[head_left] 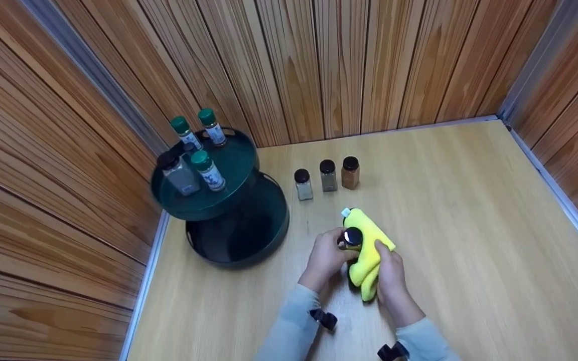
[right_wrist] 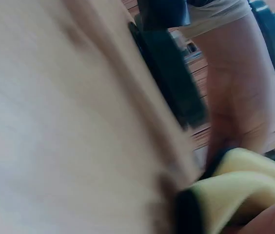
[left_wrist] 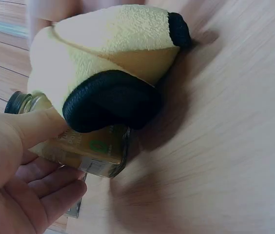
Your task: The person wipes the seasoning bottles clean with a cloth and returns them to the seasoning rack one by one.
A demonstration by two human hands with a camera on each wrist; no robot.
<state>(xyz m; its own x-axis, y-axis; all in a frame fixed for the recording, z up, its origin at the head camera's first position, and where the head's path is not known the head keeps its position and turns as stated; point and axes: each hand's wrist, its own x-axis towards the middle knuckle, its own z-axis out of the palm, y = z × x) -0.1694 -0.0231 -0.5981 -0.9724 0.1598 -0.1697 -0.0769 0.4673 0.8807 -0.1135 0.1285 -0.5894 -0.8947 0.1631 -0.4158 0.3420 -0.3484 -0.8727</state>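
Between thumb and fingers, my left hand (head_left: 326, 256) holds a square glass spice jar (head_left: 353, 237) with a black lid. The left wrist view shows its yellowish-brown contents and a label on the jar (left_wrist: 98, 152). My right hand (head_left: 392, 275) grips a folded yellow cloth (head_left: 371, 234) with dark edging, thumb on top. The cloth lies against the jar's right side and covers part of it. In the right wrist view the cloth (right_wrist: 240, 183) is blurred, and little of the right hand shows.
A dark green two-tier round rack (head_left: 241, 250) stands at the left. Its upper tier bears several jars, including a green-lidded one (head_left: 208, 170) and a larger dark-lidded one (head_left: 181, 175). Three black-lidded jars (head_left: 328, 175) stand in a row behind the hands. Wood-panelled walls (head_left: 339, 70) border the table.
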